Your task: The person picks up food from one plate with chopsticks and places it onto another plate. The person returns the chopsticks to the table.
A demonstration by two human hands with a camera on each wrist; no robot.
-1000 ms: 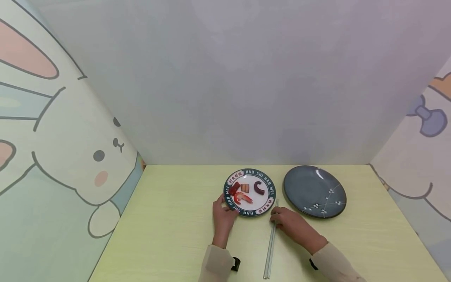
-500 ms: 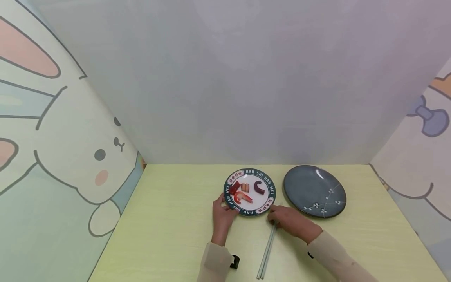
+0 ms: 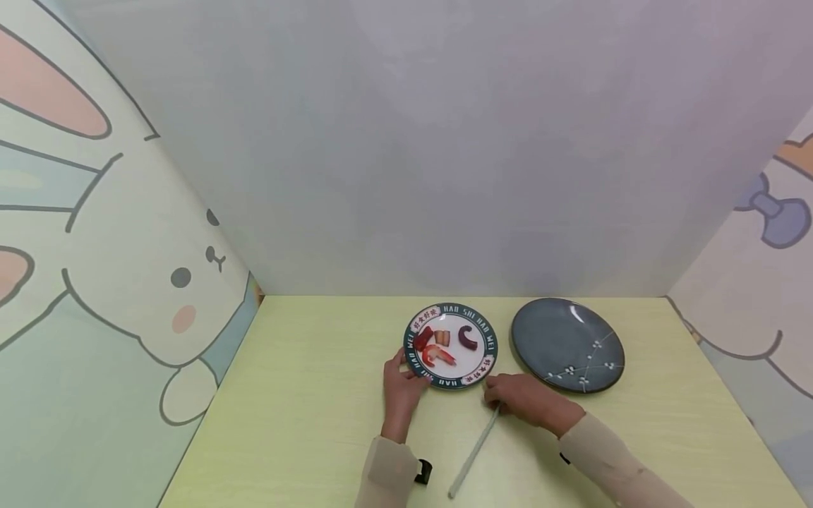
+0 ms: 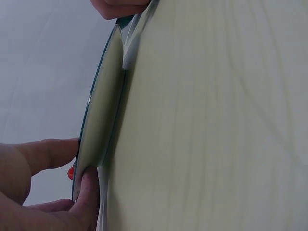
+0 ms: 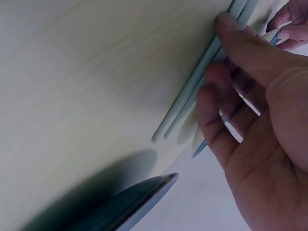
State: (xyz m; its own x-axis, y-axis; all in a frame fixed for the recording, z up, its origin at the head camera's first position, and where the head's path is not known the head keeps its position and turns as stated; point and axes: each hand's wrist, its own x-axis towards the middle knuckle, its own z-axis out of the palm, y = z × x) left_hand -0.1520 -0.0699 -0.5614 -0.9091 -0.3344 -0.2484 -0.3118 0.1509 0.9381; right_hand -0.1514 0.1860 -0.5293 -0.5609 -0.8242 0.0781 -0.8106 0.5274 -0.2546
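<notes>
My left hand (image 3: pixel 403 391) pinches the near-left rim of a white plate (image 3: pixel 466 363) with a green lettered border. In the left wrist view, a finger lies under the rim of this plate (image 4: pixel 101 106) and the thumb is at its edge. On the plate are a shrimp (image 3: pixel 440 355), a dark curled tentacle (image 3: pixel 467 338), a striped meat slice (image 3: pixel 441 338) and a reddish-brown piece (image 3: pixel 422 339). My right hand (image 3: pixel 532 402) holds a pair of pale chopsticks (image 3: pixel 473 455) near their far end, low over the table. In the right wrist view, thumb and fingertips touch the chopsticks (image 5: pixel 190 89).
A dark blue-grey plate (image 3: pixel 559 346) with white blossoms stands to the right, close behind my right hand. The pale yellow table (image 3: pixel 305 409) meets a grey wall (image 3: pixel 406 176) at the back. Side walls (image 3: pixel 127 296) carry cartoon drawings.
The chopsticks' near ends have swung left and drawn together, so they look like one stick from the head view. My right hand has shifted slightly left; the left hand stays on the plate.
</notes>
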